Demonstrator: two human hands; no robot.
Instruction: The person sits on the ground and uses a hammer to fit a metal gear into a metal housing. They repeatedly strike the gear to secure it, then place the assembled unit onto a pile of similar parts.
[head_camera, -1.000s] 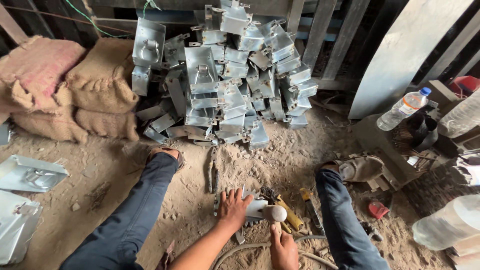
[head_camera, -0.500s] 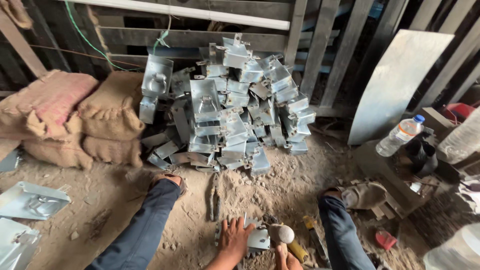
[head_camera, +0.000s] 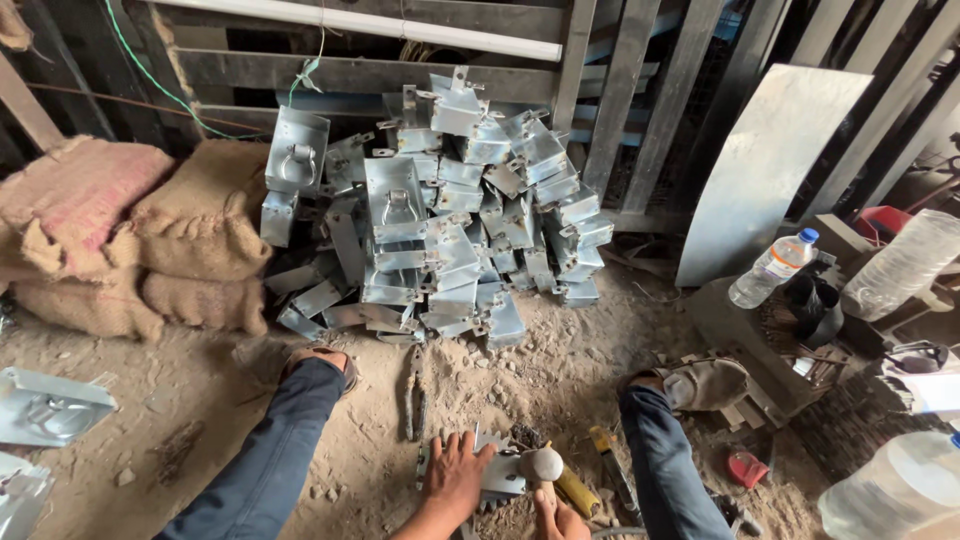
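I sit on a dirt floor with my legs apart. My left hand (head_camera: 455, 477) presses flat on a small galvanized metal piece (head_camera: 497, 476) lying on the ground between my legs. My right hand (head_camera: 560, 519), partly cut off at the bottom edge, grips the wooden handle of a hammer (head_camera: 541, 466) whose head rests beside the metal piece. Pliers (head_camera: 414, 398) lie on the dirt just ahead of my left hand. A yellow-handled tool (head_camera: 579, 490) lies to the right of the hammer.
A tall pile of folded sheet-metal boxes (head_camera: 455, 225) stands ahead against wooden slats. Burlap sacks (head_camera: 150, 235) lie at left, loose metal parts (head_camera: 45, 410) at far left. A metal sheet (head_camera: 770, 170), plastic bottles (head_camera: 770, 270) and clutter fill the right.
The view has tilted upward, so my hands now sit lower in the frame. My left hand stays on the metal piece and my right hand keeps the hammer.
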